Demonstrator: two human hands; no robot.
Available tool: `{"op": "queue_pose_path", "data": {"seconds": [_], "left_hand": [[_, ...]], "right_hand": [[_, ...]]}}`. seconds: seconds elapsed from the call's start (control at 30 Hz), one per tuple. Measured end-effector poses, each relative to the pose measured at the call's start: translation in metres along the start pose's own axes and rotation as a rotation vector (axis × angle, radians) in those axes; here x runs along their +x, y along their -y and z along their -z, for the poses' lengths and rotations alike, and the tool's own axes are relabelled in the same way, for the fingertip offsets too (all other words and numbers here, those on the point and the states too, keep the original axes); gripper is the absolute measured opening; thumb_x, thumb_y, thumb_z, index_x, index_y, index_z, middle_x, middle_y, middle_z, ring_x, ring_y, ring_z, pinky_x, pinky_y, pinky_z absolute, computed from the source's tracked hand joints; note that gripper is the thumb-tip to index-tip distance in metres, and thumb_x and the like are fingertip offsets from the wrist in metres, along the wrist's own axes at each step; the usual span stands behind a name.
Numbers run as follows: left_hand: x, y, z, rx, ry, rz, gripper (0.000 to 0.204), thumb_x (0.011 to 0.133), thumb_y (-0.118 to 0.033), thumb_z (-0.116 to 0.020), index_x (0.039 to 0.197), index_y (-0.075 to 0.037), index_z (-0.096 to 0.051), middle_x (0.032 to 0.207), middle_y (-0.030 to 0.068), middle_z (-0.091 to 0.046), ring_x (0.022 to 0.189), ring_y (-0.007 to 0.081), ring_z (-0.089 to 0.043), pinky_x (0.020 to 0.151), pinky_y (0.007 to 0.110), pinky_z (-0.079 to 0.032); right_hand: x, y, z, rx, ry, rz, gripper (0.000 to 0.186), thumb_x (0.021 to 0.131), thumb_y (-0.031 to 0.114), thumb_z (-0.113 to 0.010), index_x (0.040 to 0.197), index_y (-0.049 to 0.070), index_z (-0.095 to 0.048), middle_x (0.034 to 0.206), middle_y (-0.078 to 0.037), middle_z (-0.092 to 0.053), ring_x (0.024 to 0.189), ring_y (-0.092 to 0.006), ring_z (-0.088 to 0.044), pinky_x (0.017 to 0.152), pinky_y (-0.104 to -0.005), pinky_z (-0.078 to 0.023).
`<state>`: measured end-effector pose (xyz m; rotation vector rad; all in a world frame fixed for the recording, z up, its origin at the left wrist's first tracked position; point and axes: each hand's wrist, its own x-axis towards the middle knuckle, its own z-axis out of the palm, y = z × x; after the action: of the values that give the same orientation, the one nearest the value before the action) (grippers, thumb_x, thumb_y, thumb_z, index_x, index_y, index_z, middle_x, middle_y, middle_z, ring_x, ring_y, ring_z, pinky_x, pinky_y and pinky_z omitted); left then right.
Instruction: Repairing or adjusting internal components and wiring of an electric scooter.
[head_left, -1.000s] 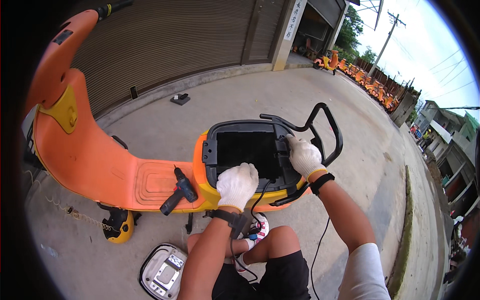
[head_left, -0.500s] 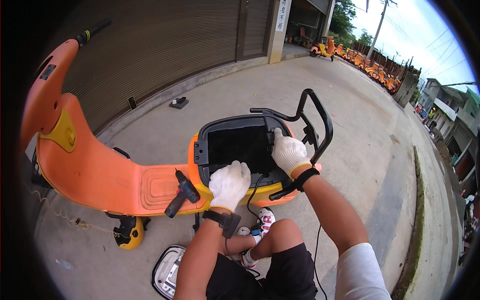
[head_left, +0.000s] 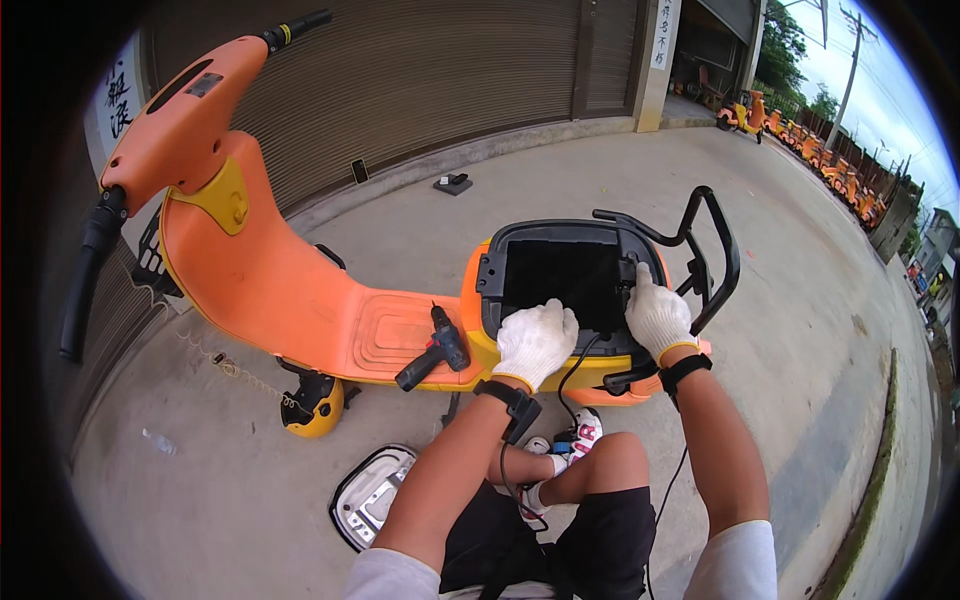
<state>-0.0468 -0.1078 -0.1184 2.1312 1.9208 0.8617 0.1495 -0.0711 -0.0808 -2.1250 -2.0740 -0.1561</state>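
Observation:
An orange-and-yellow scooter (head_left: 235, 270) stands sideways before me, its black-rimmed storage compartment (head_left: 555, 232) open. My left hand (head_left: 532, 343), in a white knit glove, has its fingers curled at the near left part of the opening; their tips are hidden. My gloved right hand (head_left: 657, 318) is at the right rim, index finger extended onto a black fitting (head_left: 629, 272), other fingers bent; anything in them is hidden. A black cable (head_left: 568, 375) hangs over the front. On the footboard (head_left: 392, 315) lies a cordless drill (head_left: 445, 345). The detached seat (head_left: 365, 485) lies upside down below.
A black rear rack (head_left: 725, 270) is right of the compartment. A yellow helmet (head_left: 318, 405) hangs low on a coiled cord. Beyond are a shutter (head_left: 430, 80), a small dark object (head_left: 450, 184), parked scooters (head_left: 840, 175) along the road and a concrete curb (head_left: 880, 470) at right.
The view has turned left, bringing the handlebar further into sight and shifting the scene rightward. My hands stay on the compartment with slight finger movement; the drill stays put.

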Motion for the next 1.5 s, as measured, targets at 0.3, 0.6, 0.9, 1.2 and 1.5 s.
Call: {"op": "queue_pose_path", "data": {"seconds": [0.3, 0.6, 0.9, 1.2, 1.5], "left_hand": [[-0.005, 0.007, -0.008, 0.016, -0.035, -0.08, 0.036, 0.099, -0.037, -0.055, 0.087, -0.005, -0.065, 0.078, 0.0193, -0.072, 0.076, 0.0418, -0.071, 0.073, 0.053, -0.058], [-0.007, 0.023, 0.022, 0.092, 0.259, -0.357, 0.062, 0.096, -0.058, -0.056, 0.118, -0.001, -0.066, 0.11, 0.0228, -0.07, 0.106, 0.0397, -0.068, 0.092, 0.049, -0.055], [-0.006, 0.013, 0.033, 0.102, 0.366, -0.308, 0.079, 0.081, -0.072, -0.067, 0.119, -0.003, -0.067, 0.115, 0.0188, -0.069, 0.11, 0.0345, -0.068, 0.095, 0.045, -0.055], [-0.008, 0.02, 0.022, 0.011, 0.239, -0.32, 0.069, 0.081, -0.067, -0.069, 0.104, -0.003, -0.07, 0.101, 0.0172, -0.072, 0.1, 0.0326, -0.072, 0.088, 0.043, -0.058], [-0.006, 0.013, 0.02, 0.089, 0.189, -0.28, 0.066, 0.079, -0.066, -0.07, 0.1, -0.003, -0.071, 0.097, 0.0183, -0.074, 0.093, 0.0336, -0.073, 0.086, 0.044, -0.057]], "right_hand": [[-0.017, -0.01, -0.004, -0.024, -0.054, 0.131, 0.051, 0.102, 0.026, -0.05, 0.149, 0.007, -0.048, 0.087, -0.019, -0.075, 0.081, -0.0387, -0.074, 0.073, -0.0513, -0.058], [-0.014, 0.006, 0.025, -0.237, 0.134, 0.252, 0.041, 0.097, 0.022, -0.06, 0.136, 0.012, -0.059, 0.085, -0.015, -0.075, 0.081, -0.033, -0.076, 0.068, -0.0453, -0.06], [-0.004, 0.044, 0.018, -0.325, 0.106, 0.354, 0.019, 0.09, 0.015, -0.064, 0.106, 0.005, -0.066, 0.079, -0.014, -0.075, 0.076, -0.0329, -0.076, 0.062, -0.0445, -0.06], [0.014, 0.067, 0.015, -0.449, 0.039, 0.432, 0.017, 0.088, 0.016, -0.067, 0.1, 0.003, -0.067, 0.079, -0.014, -0.075, 0.073, -0.0305, -0.077, 0.059, -0.0412, -0.059], [0.038, 0.08, 0.0, -0.195, -0.144, 0.31, 0.012, 0.086, 0.018, -0.068, 0.09, 0.008, -0.074, 0.077, -0.012, -0.075, 0.072, -0.0301, -0.076, 0.057, -0.0437, -0.059]]}}
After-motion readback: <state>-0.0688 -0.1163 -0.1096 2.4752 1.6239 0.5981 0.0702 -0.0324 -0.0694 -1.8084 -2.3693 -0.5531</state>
